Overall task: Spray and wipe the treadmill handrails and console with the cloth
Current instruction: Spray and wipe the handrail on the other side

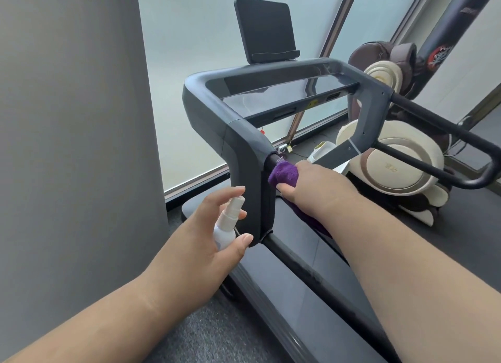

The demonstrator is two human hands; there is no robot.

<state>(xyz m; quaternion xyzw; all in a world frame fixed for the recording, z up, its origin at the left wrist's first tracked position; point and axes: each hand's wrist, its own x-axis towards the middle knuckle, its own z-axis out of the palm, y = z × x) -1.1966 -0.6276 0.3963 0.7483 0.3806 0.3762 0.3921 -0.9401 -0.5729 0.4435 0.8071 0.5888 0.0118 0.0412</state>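
The grey treadmill frame (244, 134) fills the middle, with its glossy console (284, 91) across the top and a dark screen (264, 29) standing above it. My right hand (317, 183) grips a purple cloth (284, 172) wrapped round the left black handrail (303, 267), right where the rail enters the grey upright. My left hand (208, 232) holds a small white spray bottle (226, 224) just left of that upright, nozzle up, index finger raised beside the nozzle. The right black handrail (447, 134) loops out at the right.
A grey wall (67, 145) stands close on the left. Frosted windows (189, 77) lie behind the treadmill. A brown and cream massage chair (393, 159) sits at the right beyond the frame. The treadmill deck (298, 295) runs below my arms, with grey carpet (211, 335) beside it.
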